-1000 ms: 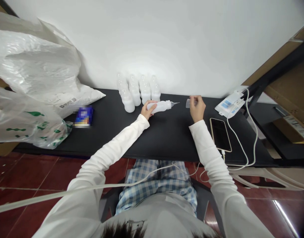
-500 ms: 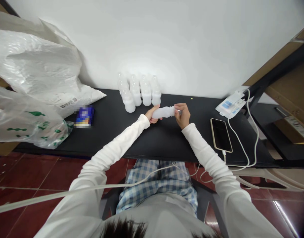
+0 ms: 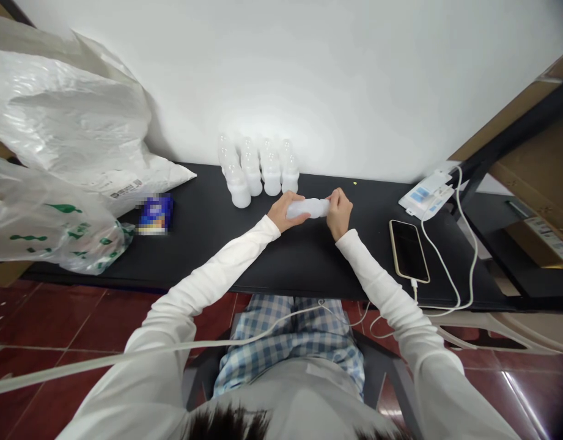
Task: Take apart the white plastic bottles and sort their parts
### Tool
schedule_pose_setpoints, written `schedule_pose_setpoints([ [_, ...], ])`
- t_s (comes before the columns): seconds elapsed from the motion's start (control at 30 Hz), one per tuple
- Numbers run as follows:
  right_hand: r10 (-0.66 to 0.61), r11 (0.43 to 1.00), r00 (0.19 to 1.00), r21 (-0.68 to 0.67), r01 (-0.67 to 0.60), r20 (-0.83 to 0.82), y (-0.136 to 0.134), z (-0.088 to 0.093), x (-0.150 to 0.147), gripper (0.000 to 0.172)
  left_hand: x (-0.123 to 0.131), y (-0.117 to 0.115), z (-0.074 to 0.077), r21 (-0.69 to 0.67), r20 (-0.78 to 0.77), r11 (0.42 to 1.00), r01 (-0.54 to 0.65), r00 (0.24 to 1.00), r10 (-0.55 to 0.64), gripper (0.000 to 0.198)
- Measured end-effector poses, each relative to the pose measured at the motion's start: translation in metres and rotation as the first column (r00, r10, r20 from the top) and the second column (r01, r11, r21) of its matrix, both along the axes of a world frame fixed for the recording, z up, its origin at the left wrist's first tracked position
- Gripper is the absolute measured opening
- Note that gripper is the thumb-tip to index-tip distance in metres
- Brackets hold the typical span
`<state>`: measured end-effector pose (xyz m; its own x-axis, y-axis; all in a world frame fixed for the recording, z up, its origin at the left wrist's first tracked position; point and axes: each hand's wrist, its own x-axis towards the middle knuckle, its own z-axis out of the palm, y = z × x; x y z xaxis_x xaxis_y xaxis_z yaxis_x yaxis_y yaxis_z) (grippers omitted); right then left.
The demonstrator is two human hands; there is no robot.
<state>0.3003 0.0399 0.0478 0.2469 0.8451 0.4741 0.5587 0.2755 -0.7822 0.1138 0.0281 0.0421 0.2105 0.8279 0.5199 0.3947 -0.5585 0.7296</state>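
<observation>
A small white plastic bottle lies sideways in the air just above the black table. My left hand is wrapped round its body. Closed over the nozzle end, my right hand hides the tip and the clear cap. Just behind my hands, several matching white bottles stand upright in a group against the white wall.
Large white plastic bags and a green-printed bag fill the table's left end, beside a blue packet. A phone on a white cable and a white-blue package lie right. A shelf frame stands far right.
My right hand came in from the right with the clear cap and closed over the bottle's nozzle end. The bottle has shifted slightly right and nearer to me.
</observation>
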Motion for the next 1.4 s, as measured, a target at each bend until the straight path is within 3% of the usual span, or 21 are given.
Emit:
schedule_pose_setpoints([
  [0.07,0.01,0.994,1.0,-0.113,-0.007,0.027,0.005,0.002,0.004,0.036,-0.006,0.007,-0.001,0.076,-0.15,0.995,0.063,0.987,-0.051,0.046],
  [0.13,0.028,0.987,0.999,-0.156,-0.023,0.028,0.006,0.006,0.005,0.036,-0.013,0.014,-0.001,0.163,-0.286,0.984,0.074,0.958,-0.025,0.046],
  [0.27,0.09,0.994,0.996,-0.07,-0.089,0.015,-0.001,0.014,0.004,0.035,-0.017,0.021,-0.002,0.295,-0.498,0.954,0.044,0.86,0.114,0.048],
  [0.37,0.187,0.982,0.982,0.011,-0.187,-0.003,-0.007,0.015,0.003,0.04,-0.014,0.019,-0.008,0.33,-0.56,0.944,0.016,0.809,0.182,0.046],
  [0.47,0.316,0.949,0.938,0.043,-0.313,-0.141,-0.006,0.009,0.003,0.049,-0.011,0.017,-0.015,0.338,-0.483,0.936,-0.097,0.836,0.26,0.043],
  [0.57,0.37,0.929,0.898,0.068,-0.364,-0.238,0.0,0.0,0.007,0.052,-0.015,0.017,-0.024,0.212,-0.303,0.936,-0.282,0.891,0.337,0.039],
  [0.7,0.374,0.927,0.927,0.036,-0.373,-0.034,0.006,-0.01,0.013,0.051,-0.027,0.019,-0.039,-0.019,-0.061,0.908,-0.419,0.907,0.417,0.044],
  [0.9,0.379,0.925,0.869,-0.133,-0.355,0.318,0.009,-0.015,0.016,0.042,-0.045,0.023,-0.052,0.001,-0.016,0.862,-0.506,0.862,0.506,0.048],
  [1.17,0.356,0.934,0.8,-0.214,-0.286,0.483,0.014,-0.021,0.019,0.033,-0.044,0.022,-0.039,-0.038,-0.177,0.802,-0.596,0.794,0.581,0.053],
  [1.4,0.368,0.929,0.781,-0.238,-0.284,0.504,0.013,-0.02,0.018,0.033,-0.03,0.009,-0.008,-0.107,-0.452,0.745,-0.658,0.7,0.553,0.04],
])
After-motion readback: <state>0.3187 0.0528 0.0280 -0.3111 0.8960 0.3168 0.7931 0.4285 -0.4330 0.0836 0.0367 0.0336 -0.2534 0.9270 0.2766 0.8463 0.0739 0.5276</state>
